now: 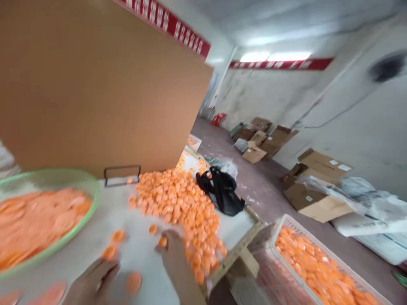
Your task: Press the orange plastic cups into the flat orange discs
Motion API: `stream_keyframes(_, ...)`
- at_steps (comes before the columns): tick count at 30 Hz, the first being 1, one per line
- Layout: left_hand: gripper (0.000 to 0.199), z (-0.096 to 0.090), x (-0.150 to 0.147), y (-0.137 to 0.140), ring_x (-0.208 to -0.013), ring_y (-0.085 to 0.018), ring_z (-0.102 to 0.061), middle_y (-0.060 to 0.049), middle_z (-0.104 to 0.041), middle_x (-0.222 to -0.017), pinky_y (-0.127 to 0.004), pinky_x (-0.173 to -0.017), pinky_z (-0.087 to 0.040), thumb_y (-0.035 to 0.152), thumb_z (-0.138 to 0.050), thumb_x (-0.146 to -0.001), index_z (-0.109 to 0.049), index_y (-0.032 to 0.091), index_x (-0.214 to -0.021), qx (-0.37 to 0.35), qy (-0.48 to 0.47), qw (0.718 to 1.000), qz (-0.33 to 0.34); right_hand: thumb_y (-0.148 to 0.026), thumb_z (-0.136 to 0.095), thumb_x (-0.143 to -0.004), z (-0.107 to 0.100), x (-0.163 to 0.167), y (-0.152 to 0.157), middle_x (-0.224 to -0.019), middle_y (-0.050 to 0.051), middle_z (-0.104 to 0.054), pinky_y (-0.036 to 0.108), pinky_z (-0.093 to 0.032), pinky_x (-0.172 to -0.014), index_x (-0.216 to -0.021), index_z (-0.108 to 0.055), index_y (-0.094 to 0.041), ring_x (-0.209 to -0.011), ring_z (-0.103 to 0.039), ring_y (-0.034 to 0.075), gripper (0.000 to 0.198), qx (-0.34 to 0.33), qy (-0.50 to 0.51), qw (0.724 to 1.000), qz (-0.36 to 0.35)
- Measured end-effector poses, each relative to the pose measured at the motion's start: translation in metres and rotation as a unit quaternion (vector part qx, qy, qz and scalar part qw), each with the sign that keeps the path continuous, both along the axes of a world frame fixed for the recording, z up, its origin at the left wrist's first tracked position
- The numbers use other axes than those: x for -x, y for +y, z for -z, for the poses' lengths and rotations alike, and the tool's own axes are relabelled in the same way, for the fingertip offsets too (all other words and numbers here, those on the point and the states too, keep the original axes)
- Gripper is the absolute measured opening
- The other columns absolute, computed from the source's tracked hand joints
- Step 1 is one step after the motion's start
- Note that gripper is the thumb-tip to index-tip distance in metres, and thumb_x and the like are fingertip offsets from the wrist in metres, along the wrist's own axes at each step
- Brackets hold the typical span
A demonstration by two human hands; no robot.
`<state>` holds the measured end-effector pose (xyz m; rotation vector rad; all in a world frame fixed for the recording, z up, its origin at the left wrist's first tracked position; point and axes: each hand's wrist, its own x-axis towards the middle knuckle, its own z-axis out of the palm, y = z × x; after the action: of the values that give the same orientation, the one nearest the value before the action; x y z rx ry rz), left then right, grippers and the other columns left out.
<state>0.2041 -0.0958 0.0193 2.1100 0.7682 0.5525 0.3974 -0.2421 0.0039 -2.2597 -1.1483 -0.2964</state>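
Note:
My left hand [92, 279] is low over the white tabletop [140, 241], blurred, with a small round orange cap-like piece [110, 253] at its closed fingertips. Just beyond lies another orange piece [118, 236]. To the right, my right hand [176, 256] pinches a similar orange cap-like piece [163, 242] between thumb and finger. It is at the near left edge of a big heap of orange pieces [178, 199]. A flatter orange disc [133, 283] lies between my hands. On the left, a green-rimmed basin [95, 190] holds many flat orange discs.
A tall cardboard sheet [104, 93] stands behind the table, with a black wire frame [122, 176] before it. A black plastic bag [222, 190] lies by the heap. Right of the table edge is a crate [276, 237] of orange pieces. Cardboard boxes [321, 186] lie along the wall.

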Motion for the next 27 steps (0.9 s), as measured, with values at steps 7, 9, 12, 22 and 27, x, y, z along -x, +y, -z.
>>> stream_keyframes(7, 0.033, 0.007, -0.005, -0.037, -0.098, -0.025, -0.059, -0.005, -0.068, -0.103, -0.038, -0.081, -0.044, 0.019, -0.065, -0.075, -0.069, 0.027, -0.107, -0.084, 0.134, 0.976, 0.150, -0.014, -0.057, -0.089, 0.006, -0.001, -0.030, -0.079, 0.002, -0.063, 0.030, -0.052, -0.070, -0.086, -0.065, -0.020, -0.075, -0.063, 0.018, 0.010, 0.004, 0.119, 0.993, -0.015)
stream_keyframes(9, 0.030, 0.005, -0.011, -0.039, -0.096, -0.025, -0.058, -0.005, -0.067, -0.101, -0.040, -0.081, -0.042, 0.016, -0.065, -0.074, -0.069, 0.025, -0.102, -0.091, 0.158, 0.971, 0.151, -0.011, -0.056, -0.089, 0.006, 0.002, -0.036, -0.079, 0.002, -0.061, 0.029, -0.050, -0.068, -0.079, -0.064, -0.019, -0.074, -0.061, 0.017, 0.015, -0.007, 0.114, 0.993, -0.019)
stream_keyframes(12, 0.020, 0.010, -0.017, -0.037, -0.092, -0.023, -0.056, -0.006, -0.064, -0.098, -0.039, -0.082, -0.041, 0.016, -0.063, -0.076, -0.070, 0.023, -0.094, -0.067, 0.148, 0.977, 0.137, -0.007, -0.052, -0.088, 0.003, 0.011, -0.040, -0.083, 0.003, -0.056, 0.028, -0.048, -0.066, -0.073, -0.064, -0.018, -0.076, -0.058, 0.017, 0.022, -0.008, 0.106, 0.994, -0.013)
stream_keyframes(22, 0.018, 0.017, -0.016, -0.039, -0.076, -0.017, -0.054, -0.005, -0.055, -0.084, -0.030, -0.068, -0.045, 0.015, -0.048, -0.085, -0.061, 0.018, -0.072, 0.037, 0.032, 0.993, 0.109, -0.004, -0.051, -0.086, -0.005, 0.076, -0.010, -0.081, 0.003, -0.053, 0.028, -0.043, -0.064, -0.081, -0.063, -0.019, -0.078, -0.052, 0.018, 0.019, 0.105, 0.088, 0.975, -0.174)
stream_keyframes(27, 0.022, 0.019, -0.012, -0.034, -0.076, -0.017, -0.057, -0.006, -0.059, -0.086, -0.029, -0.068, -0.046, 0.014, -0.044, -0.086, -0.063, 0.018, -0.075, 0.073, -0.002, 0.989, 0.125, 0.001, -0.052, -0.079, -0.004, 0.082, -0.003, -0.084, 0.005, -0.056, 0.033, -0.042, -0.065, -0.087, -0.061, -0.017, -0.079, -0.050, 0.021, 0.021, 0.136, -0.005, 0.969, -0.206)
